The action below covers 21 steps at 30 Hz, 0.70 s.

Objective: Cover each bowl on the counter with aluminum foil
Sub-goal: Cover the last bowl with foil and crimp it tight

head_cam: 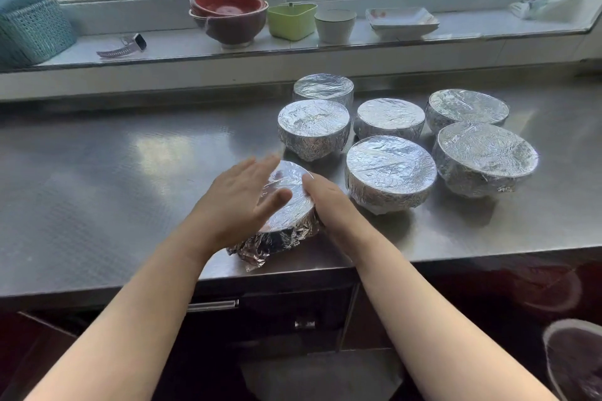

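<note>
Six foil-wrapped bowls (pixel 389 169) sit finished beyond the seventh bowl (pixel 286 212) at the counter (pixel 114 172) edge, where the left hand (pixel 241 202) lies flat-fingered on top and the right hand (pixel 325 202) presses its side, so nearly done.

Bright window daylight, glaring counter (pixel 130 153)

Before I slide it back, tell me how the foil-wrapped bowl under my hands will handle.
The foil-wrapped bowl probably slides easily on the smooth steel counter. Its loose crumpled foil skirt will likely crush or snag. It sits near the counter edge, so push it away gently.
</note>
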Motion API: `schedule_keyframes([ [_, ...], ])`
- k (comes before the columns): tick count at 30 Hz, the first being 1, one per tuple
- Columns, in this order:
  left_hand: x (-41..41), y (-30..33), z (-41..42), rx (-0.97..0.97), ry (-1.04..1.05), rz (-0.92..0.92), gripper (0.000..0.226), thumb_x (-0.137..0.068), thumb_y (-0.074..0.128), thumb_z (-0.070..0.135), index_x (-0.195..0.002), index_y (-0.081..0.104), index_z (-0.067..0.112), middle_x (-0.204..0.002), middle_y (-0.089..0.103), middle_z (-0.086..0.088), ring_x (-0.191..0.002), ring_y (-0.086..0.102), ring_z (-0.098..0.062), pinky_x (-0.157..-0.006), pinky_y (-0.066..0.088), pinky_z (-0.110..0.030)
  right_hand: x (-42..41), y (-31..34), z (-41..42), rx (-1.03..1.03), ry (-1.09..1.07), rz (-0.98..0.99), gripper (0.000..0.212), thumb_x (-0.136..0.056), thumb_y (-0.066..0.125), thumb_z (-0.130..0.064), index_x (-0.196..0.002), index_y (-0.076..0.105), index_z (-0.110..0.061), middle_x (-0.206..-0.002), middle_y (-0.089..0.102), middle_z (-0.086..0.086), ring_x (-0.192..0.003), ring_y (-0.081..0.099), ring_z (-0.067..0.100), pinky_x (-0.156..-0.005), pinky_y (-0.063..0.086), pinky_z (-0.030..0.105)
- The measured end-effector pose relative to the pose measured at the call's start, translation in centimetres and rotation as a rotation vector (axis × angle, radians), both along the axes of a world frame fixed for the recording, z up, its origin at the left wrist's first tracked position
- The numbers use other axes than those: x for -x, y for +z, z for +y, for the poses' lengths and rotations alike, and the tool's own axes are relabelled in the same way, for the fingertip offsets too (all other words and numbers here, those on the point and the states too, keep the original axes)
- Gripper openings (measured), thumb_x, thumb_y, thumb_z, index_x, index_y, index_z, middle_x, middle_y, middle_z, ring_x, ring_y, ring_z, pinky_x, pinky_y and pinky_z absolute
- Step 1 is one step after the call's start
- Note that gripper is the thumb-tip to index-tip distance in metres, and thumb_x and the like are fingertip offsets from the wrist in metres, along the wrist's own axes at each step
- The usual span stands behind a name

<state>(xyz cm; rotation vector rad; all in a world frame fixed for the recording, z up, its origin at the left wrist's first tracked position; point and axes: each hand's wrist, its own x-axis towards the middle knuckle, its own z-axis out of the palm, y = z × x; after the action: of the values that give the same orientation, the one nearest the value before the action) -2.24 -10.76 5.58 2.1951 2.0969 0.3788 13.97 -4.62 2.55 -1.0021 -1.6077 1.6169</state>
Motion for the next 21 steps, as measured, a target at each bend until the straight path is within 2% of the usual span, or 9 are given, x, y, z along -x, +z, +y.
schedule_keyframes([
  [3, 0.2, -0.1, 0.2, -0.006, 0.007, -0.002, 0.125, -0.060, -0.013, 0.095, -0.155, 0.019, 0.021, -0.159, 0.029, 0.000, -0.148, 0.018, -0.016, -0.117, 0.015, -0.033, -0.1, -0.2, 0.0, -0.013, -0.012, 0.007, 0.044, -0.102, 0.037, -0.033, -0.072, 0.068, -0.044, -0.075, 0.064, -0.025, -0.083, 0.055, 0.000, -0.087, 0.040, 0.031],
  [5, 0.0, 0.0, 0.0, -0.026, 0.014, 0.001, 0.124, -0.062, -0.009, 0.095, -0.154, 0.022, 0.019, -0.155, 0.037, -0.002, -0.145, 0.024, -0.018, -0.115, 0.020, -0.036, 0.0, -0.6, -0.2, -0.014, -0.015, 0.008, 0.042, -0.099, 0.034, -0.055, -0.108, 0.069, -0.034, -0.096, 0.069, -0.023, -0.096, 0.060, -0.006, -0.094, 0.045, 0.027],
  [7, -0.1, 0.0, 0.0, -0.043, 0.013, 0.004, 0.122, -0.065, -0.006, 0.094, -0.153, 0.026, 0.016, -0.149, 0.045, -0.003, -0.141, 0.029, -0.018, -0.112, 0.024, -0.036, -0.4, -0.2, -1.0, -0.106, -0.053, -0.036, 0.068, -0.093, 0.023, -0.070, -0.128, 0.058, -0.023, -0.079, 0.067, -0.023, -0.075, 0.061, -0.009, -0.073, 0.048, 0.016],
  [9, -0.2, 0.1, 0.0, -0.054, 0.017, 0.003, 0.120, -0.067, -0.005, 0.093, -0.152, 0.028, 0.014, -0.146, 0.047, -0.004, -0.139, 0.031, -0.019, -0.110, 0.026, -0.035, -0.8, 0.4, -2.0, -0.220, -0.207, 0.024, 0.062, -0.100, 0.024, -0.053, -0.138, 0.047, -0.010, -0.064, 0.061, -0.006, -0.061, 0.061, 0.012, -0.055, 0.041, 0.019],
  [10, -0.3, 0.0, 0.0, -0.060, 0.021, 0.004, 0.118, -0.069, -0.006, 0.091, -0.152, 0.028, 0.014, -0.146, 0.047, -0.004, -0.139, 0.031, -0.019, -0.110, 0.026, -0.035, -1.3, 0.7, -2.7, -0.253, -0.276, 0.085, 0.053, -0.104, 0.026, -0.040, -0.142, 0.042, -0.006, -0.078, 0.066, -0.007, -0.079, 0.065, 0.012, -0.063, 0.042, 0.027],
  [12, -0.4, -0.3, 0.1, -0.075, 0.036, 0.006, 0.109, -0.076, -0.006, 0.084, -0.152, 0.027, 0.014, -0.148, 0.045, -0.004, -0.140, 0.029, -0.018, -0.110, 0.024, -0.033, -1.5, 1.2, -4.2, -0.336, -0.387, 0.131, 0.049, -0.106, 0.030, -0.032, -0.148, 0.035, -0.008, -0.131, 0.055, -0.014, -0.116, 0.049, -0.014, -0.087, 0.034, -0.005],
  [13, -0.6, -0.4, 0.2, -0.083, 0.046, 0.002, 0.103, -0.079, -0.004, 0.079, -0.152, 0.027, 0.013, -0.149, 0.044, -0.004, -0.141, 0.028, -0.018, -0.110, 0.023, -0.032, -1.3, 1.2, -4.8, -0.388, -0.400, 0.104, 0.051, -0.105, 0.030, -0.034, -0.150, 0.033, -0.010, -0.144, 0.041, -0.016, -0.128, 0.037, -0.017, -0.099, 0.034, 0.003],
  [16, -1.2, -0.7, 0.3, -0.094, 0.081, -0.009, 0.092, -0.082, 0.001, 0.067, -0.152, 0.027, 0.013, -0.153, 0.038, -0.003, -0.143, 0.025, -0.018, -0.113, 0.020, -0.031, 0.3, 0.2, -6.0, -0.387, -0.308, -0.058, 0.054, -0.103, 0.034, -0.031, -0.153, 0.023, -0.011, -0.157, 0.021, -0.014, -0.143, 0.013, -0.009, -0.116, 0.008, 0.010],
  [21, -1.3, -0.7, 0.2, -0.119, 0.097, -0.021, 0.089, -0.081, 0.003, 0.060, -0.151, 0.031, 0.013, -0.151, 0.041, -0.002, -0.141, 0.028, -0.018, -0.109, 0.020, -0.029, 1.4, -0.4, -5.8, -0.392, -0.307, -0.208, 0.056, -0.104, 0.035, -0.022, -0.154, 0.013, -0.009, -0.163, 0.008, 0.001, -0.147, 0.003, 0.003, -0.106, -0.006, -0.001],
])
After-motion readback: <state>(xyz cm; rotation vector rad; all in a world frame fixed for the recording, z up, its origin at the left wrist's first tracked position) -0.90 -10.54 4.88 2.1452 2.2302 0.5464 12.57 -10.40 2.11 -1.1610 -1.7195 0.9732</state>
